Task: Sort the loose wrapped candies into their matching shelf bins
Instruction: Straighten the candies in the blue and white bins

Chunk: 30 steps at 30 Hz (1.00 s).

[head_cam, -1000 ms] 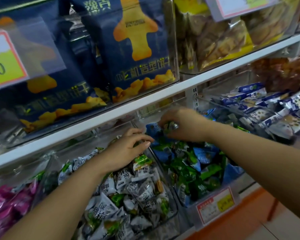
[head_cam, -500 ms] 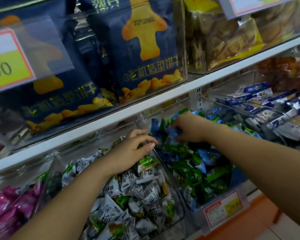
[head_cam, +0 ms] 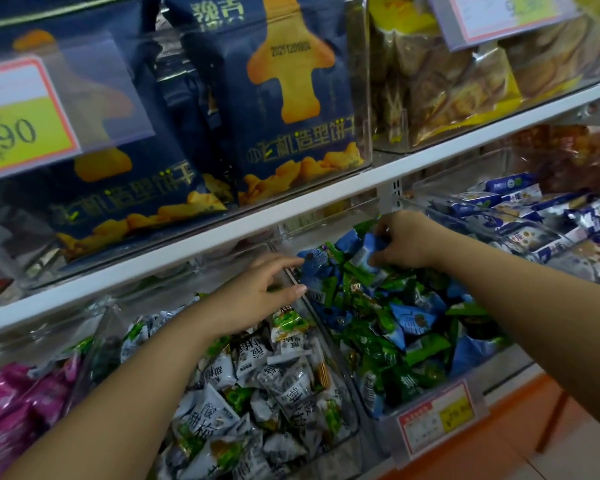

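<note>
At the back of the middle clear plastic bin (head_cam: 378,417), your right grip (head_cam: 407,242) is pinching a crinkly blue wrapped candy (head_cam: 371,245), fingers curled round its puffed, pillow-shaped foil. The candy sits atop the heap of glossy blue and green wrappers (head_cam: 406,327) that fills this bin. Your left grip (head_cam: 257,292) is released: palm down over the clear wall between two bins, fingers nearly straight, index tip touching a blue barcoded wrapper (head_cam: 314,275). Under your left wrist lie grey-white sachets with green patches (head_cam: 257,393) in the next bin. Shiny pink wrappers (head_cam: 11,403) lie further left, blue-and-white packets (head_cam: 534,220) to the right. Above the white shelf edge (head_cam: 222,233) stand navy biscuit bags (head_cam: 291,98) behind clear panels.
</note>
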{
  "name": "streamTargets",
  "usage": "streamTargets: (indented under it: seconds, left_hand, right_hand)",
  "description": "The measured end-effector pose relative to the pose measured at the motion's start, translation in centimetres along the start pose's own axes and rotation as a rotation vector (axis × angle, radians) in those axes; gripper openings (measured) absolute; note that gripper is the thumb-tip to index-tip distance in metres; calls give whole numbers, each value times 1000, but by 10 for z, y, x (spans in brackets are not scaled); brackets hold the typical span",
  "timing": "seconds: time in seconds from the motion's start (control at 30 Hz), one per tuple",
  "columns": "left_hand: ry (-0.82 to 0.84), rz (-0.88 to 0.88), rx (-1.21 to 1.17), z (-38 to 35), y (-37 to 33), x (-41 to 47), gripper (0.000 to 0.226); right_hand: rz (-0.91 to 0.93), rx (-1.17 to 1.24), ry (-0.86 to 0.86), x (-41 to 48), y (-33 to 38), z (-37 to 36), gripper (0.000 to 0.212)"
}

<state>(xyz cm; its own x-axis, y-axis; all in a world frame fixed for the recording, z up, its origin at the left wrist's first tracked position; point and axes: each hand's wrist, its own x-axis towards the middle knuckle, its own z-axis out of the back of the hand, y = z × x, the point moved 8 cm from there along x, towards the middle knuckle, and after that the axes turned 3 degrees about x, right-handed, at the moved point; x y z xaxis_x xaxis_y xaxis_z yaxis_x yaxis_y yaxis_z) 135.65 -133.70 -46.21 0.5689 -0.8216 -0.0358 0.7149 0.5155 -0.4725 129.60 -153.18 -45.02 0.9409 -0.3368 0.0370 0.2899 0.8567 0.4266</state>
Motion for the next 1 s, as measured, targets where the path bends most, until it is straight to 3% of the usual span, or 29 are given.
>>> streamTargets:
  seconds: [0.1,0.17,0.27,0.43,0.53,0.67,1.0]
  left_hand:
    - [29,49,63,9,4,2,55]
    - [40,42,63,11,5,4,53]
    - [22,39,61,11,10,7,45]
    - [36,69,-6,6,18,9,44]
    - [39,69,-32,6,20,11,43]
    - [46,79,-38,6,20,10,42]
    - [65,99,-47,6,14,5,41]
  right_hand:
    - [58,-21,-86,1,15,3,65]
    - [241,-31,-155,-1,46,4,61]
    - [422,-39,36,10,79,-29,52]
    - [421,-222,254,41,84,-90,73]
    - [370,-346,336,47,71,-100,66]
    - [353,-335,442,39,63,-89,60]
    - [335,-407,353,16,46,-63,45]
